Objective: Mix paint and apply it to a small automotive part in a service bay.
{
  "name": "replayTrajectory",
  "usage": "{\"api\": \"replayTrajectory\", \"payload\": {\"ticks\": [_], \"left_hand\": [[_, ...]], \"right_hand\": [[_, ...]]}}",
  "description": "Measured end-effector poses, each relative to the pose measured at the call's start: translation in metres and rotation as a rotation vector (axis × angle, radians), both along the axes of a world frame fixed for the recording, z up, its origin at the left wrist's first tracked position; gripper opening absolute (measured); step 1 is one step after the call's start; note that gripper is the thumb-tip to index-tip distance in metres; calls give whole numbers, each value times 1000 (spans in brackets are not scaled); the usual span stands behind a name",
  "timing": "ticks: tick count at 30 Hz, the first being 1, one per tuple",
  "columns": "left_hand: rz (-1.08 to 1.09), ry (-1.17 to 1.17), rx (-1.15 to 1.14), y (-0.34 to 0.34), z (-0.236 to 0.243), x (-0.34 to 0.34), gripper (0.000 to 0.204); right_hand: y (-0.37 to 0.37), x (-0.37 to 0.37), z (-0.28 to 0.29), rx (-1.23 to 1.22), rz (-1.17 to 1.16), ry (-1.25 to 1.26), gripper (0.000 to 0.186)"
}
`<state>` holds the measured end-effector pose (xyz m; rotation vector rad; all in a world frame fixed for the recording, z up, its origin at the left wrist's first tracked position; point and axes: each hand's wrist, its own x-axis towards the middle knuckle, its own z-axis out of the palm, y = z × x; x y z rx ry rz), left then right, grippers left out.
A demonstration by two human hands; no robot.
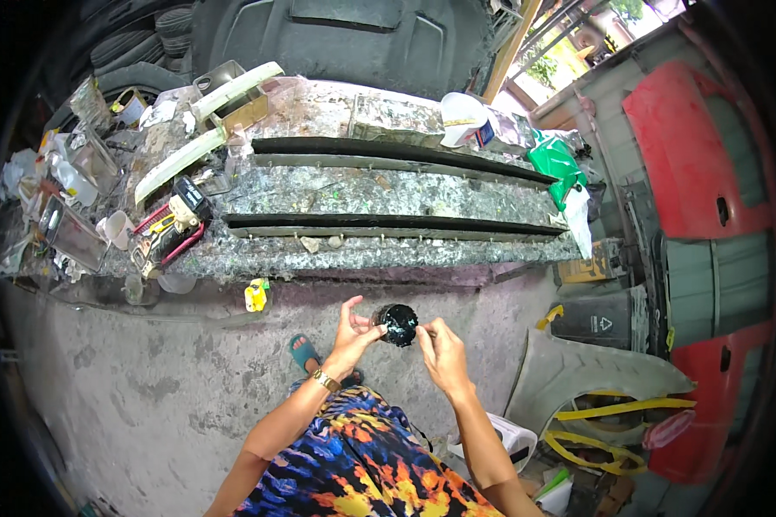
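Note:
In front of my body, at the middle of the head view, I hold a small round black container [398, 326] with glossy, pale-flecked marks on its top. It looks like a paint-smeared cup or tin, but its exact kind is not clear. My left hand [353, 334] is closed on its left side, thumb in front and index finger raised. At its right edge my right hand [442, 349] is pinched, fingertips against the rim. Beyond my hands, two long black trim strips [405, 158] [397, 227] lie across the paint-spattered workbench [336, 189].
A cordless power tool [181, 211] and cups lie at the bench's left end. A white bucket [464, 116] and a green plastic bag [556, 164] are toward its right. To my right stand a grey fender [547, 375], a dark bin [599, 319] and red car doors [681, 155].

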<state>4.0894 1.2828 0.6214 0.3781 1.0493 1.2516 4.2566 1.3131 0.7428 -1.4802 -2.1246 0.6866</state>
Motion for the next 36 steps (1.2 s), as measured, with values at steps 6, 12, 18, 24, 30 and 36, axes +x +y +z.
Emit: {"api": "replayTrajectory", "payload": {"ticks": [6, 12, 18, 24, 30, 36], "left_hand": [[61, 28, -62, 6, 10, -9, 86], [84, 150, -94, 11, 4, -8, 87], [155, 79, -22, 12, 4, -15, 88], [140, 38, -32, 11, 9, -18, 85], [157, -34, -55, 15, 28, -18, 83], [129, -60, -12, 17, 23, -16, 80]], "right_hand": [[13, -20, 9, 42, -111, -144, 21], [33, -28, -28, -247, -308, 432, 24], [32, -18, -15, -93, 127, 195, 12], [53, -8, 27, -87, 421, 112, 8], [84, -1, 36, -81, 596, -6, 10], [91, -1, 26, -84, 709, -33, 9]]}}
